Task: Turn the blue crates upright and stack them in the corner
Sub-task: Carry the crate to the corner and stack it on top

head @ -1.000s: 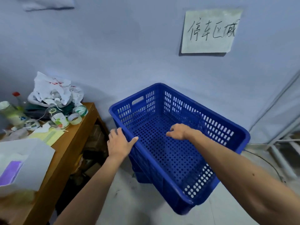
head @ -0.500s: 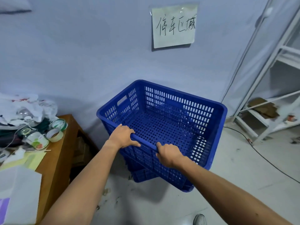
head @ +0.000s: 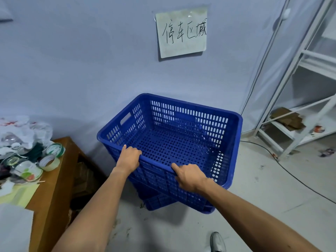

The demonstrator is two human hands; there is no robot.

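Note:
A blue perforated crate stands upright against the wall, open side up and empty. It rests skewed on another blue crate, of which only a lower corner shows beneath it. My left hand grips the near rim of the top crate, fingers curled over the edge. My right hand holds the same rim further right, with its fingers pressed on the outer side wall.
A wooden table at the left carries tape rolls, plastic bags and papers, with boxes under it. A white metal shelf rack stands at the right. A black cable runs across the floor. My shoe shows below.
My right hand came out of the crate's inside and took hold of the near rim beside my left hand. The crate swung round to sit squarer to the wall.

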